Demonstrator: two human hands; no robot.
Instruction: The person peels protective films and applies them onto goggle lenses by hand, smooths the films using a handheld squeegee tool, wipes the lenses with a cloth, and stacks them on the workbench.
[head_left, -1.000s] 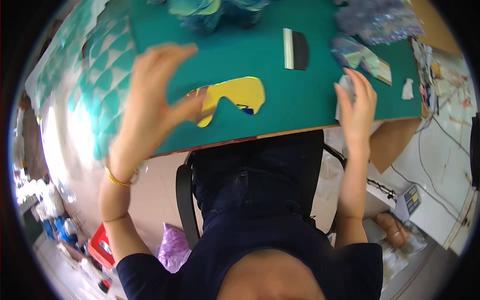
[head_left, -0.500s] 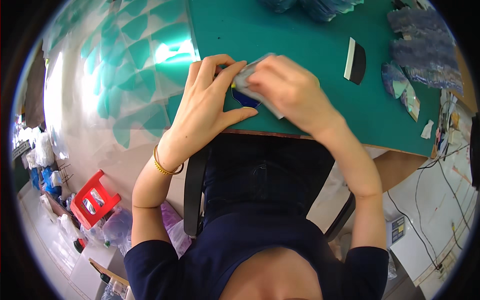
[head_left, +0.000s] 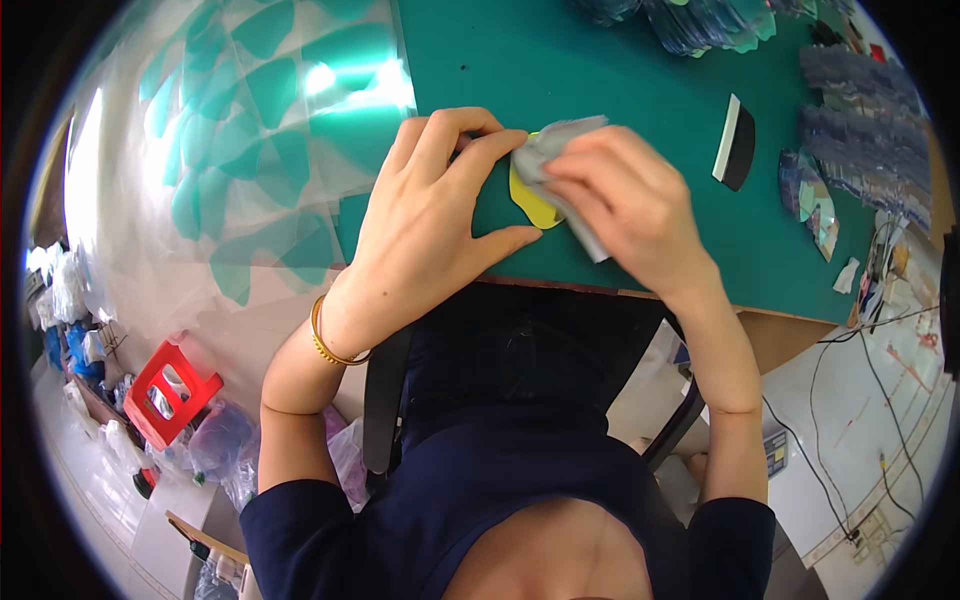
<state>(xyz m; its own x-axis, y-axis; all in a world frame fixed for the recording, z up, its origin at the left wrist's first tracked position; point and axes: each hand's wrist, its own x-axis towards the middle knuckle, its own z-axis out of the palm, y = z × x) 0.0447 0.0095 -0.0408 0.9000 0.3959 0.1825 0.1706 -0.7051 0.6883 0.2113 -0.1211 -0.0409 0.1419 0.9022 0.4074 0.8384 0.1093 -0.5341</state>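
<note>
Our left hand (head_left: 430, 215) lies on the green table (head_left: 620, 70), fingers curled over and thumb stretched out to the right, its fingertips pressing the left edge of a yellow piece (head_left: 530, 200) that lies flat near the table's front edge. Our right hand (head_left: 625, 205) is closed around a grey cloth (head_left: 555, 145), pinching it between thumb and fingers and holding it down on top of the yellow piece, so that only the piece's lower left part shows between the two hands. One end of the cloth sticks out above the fingers and another strip comes out below the palm. A gold bangle (head_left: 325, 340) sits on our left wrist. Further right on the table lies a small scraper (head_left: 735, 145) with a white edge and a black body, well apart from the hands. Beyond it are shiny cut pieces (head_left: 810, 200) and stacks of clear bluish parts (head_left: 860, 110). To the left, a clear sheet (head_left: 250, 170) with teal shapes hangs off the table. Below that, on the floor, stands a red stool (head_left: 170, 390).
</note>
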